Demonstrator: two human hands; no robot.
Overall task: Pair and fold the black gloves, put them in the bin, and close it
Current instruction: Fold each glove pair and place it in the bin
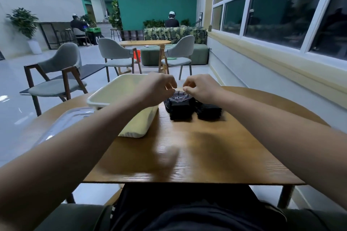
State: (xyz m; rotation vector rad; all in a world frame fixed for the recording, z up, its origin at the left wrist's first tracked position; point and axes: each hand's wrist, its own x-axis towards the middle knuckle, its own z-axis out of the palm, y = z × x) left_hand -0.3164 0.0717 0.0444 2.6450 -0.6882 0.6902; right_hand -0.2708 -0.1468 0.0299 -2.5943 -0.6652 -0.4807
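On the far half of the table (187,159), just ahead of your two hands, the black gloves sit as two folded bundles side by side, touching or nearly so. Your left hand (156,88) and right hand (200,88) meet over the far edge of the left bundle (180,108), the one with white lettering on its top. Both hands have their fingers curled in tight, and the fingertips of each seem to pinch that bundle's far edge, though blur there hides the exact grip. The right bundle (208,110) lies just under your right wrist, and nothing grips it. The bin (93,101), pale and open-topped, stands just left of the gloves, and no glove shows in the part of it you can see. Your left forearm crosses above its near right corner. The clear lid (71,120) lies flat on the table left of the bin, near the table's left edge. Beyond the table stand grey chairs (56,73), and a window (281,5) runs along your right.
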